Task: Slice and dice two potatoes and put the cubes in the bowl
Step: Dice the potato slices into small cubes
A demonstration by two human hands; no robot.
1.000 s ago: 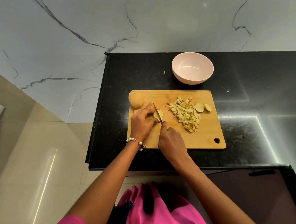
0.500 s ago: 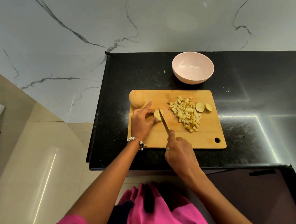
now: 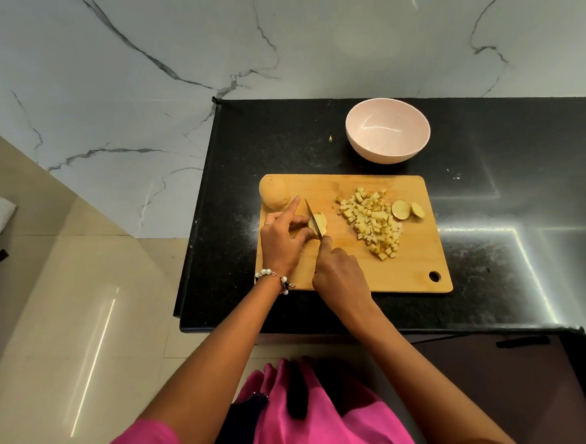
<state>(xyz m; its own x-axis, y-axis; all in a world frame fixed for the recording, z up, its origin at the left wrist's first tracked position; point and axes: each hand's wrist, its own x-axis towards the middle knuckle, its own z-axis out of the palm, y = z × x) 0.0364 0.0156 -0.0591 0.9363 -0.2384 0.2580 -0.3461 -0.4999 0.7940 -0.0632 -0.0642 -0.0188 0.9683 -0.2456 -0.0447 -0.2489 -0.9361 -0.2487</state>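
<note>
On the wooden cutting board (image 3: 414,272) my left hand (image 3: 282,239) pins a cut potato piece (image 3: 322,224) with its fingertips. My right hand (image 3: 339,274) grips a knife (image 3: 313,218), whose blade stands in the piece next to my left fingers. A whole potato (image 3: 273,192) lies at the board's far left corner. A heap of potato cubes (image 3: 374,222) covers the board's middle right, with two round end slices (image 3: 407,210) beside it. The pink bowl (image 3: 387,130) stands empty behind the board.
The board lies on a black stone counter (image 3: 487,162) whose left and front edges drop to a beige tiled floor (image 3: 68,321). A marble wall (image 3: 273,37) rises behind. A tiny potato scrap (image 3: 330,138) lies left of the bowl.
My right hand had pulled the knife back toward me, then pushed it forward again into the potato piece. My left hand stayed on the piece.
</note>
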